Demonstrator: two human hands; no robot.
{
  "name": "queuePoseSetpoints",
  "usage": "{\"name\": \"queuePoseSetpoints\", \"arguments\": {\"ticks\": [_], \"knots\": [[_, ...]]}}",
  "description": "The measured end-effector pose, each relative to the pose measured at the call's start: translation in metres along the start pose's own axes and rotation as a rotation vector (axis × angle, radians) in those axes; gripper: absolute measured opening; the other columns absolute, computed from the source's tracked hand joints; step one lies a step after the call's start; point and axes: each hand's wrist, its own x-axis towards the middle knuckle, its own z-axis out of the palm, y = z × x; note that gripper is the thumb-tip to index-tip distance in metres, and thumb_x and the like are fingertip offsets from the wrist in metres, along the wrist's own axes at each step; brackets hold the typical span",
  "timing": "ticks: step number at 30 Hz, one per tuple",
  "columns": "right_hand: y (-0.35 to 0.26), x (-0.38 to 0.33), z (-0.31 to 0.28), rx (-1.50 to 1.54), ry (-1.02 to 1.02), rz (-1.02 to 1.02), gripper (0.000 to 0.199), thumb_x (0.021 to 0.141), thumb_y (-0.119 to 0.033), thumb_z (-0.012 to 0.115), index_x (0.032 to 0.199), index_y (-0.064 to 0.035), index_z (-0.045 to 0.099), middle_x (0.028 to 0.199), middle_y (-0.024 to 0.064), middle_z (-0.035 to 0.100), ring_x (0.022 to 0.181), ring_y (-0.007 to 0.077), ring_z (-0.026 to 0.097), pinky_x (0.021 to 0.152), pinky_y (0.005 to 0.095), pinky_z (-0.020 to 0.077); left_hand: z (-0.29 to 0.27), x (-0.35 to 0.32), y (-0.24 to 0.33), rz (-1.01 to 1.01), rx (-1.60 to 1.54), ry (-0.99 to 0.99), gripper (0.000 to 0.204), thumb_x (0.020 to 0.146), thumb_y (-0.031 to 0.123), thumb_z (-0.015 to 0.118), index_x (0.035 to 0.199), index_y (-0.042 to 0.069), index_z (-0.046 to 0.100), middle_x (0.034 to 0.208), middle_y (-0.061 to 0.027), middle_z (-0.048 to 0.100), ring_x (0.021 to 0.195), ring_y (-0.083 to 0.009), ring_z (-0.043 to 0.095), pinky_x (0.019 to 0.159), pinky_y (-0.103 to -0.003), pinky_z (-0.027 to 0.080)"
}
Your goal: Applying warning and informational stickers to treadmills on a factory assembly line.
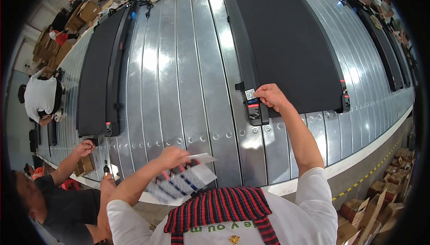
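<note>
My left hand [174, 157] is closed on a sheet of labels [190, 176] in front of my body. Dark and red stripes show on the white sheet, which is blurred and curls at its top edge. Out ahead, my right hand [271, 96] pinches the edge of a small label [250, 94] printed with a square code. That label lies against the black side rail [245, 63] of a large black panel [286, 39]. Just below it, a black and red warning label [254, 112] sits on the rail's near end.
Another black panel [98, 70] lies on the metal-slat table [179, 88] to the left. A co-worker in a dark shirt [67, 213] works close on my left, holding a small tool [106, 168]. Cardboard boxes [380, 191] crowd the floor at right. More people stand around the table.
</note>
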Motion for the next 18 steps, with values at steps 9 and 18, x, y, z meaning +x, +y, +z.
{"name": "queuePoseSetpoints", "arguments": {"ticks": [9, 18], "knots": [[0.001, -0.001, 0.005, -0.03, 0.084, -0.001, 0.009, 0.074, -0.008, 0.061, 0.071, -0.0003, 0.056, 0.049, -0.0001, 0.045, 0.037, 0.0046, 0.034, 0.033, 0.0208, 0.0215, -0.015, 0.118, 0.054, 0.354, 0.278, 0.239, 0.023, 0.066, 0.006, 0.059, 0.088, 0.012, 0.057, 0.099, -0.0037, 0.058, 0.089, -0.0256, 0.056, 0.071, -0.039, 0.046], [0.007, -0.002, 0.011, -0.006, 0.147, -0.071, 0.009, 0.072, -0.006, 0.061, 0.068, 0.0001, 0.056, 0.048, 0.0008, 0.046, 0.037, 0.0049, 0.035, 0.032, 0.0213, 0.0224, -0.029, 0.139, 0.071, 0.39, 0.208, 0.452, 0.009, 0.07, 0.006, 0.052, 0.078, 0.008, 0.056, 0.097, -0.0046, 0.057, 0.085, -0.0249, 0.057, 0.068, -0.037, 0.044]]}}
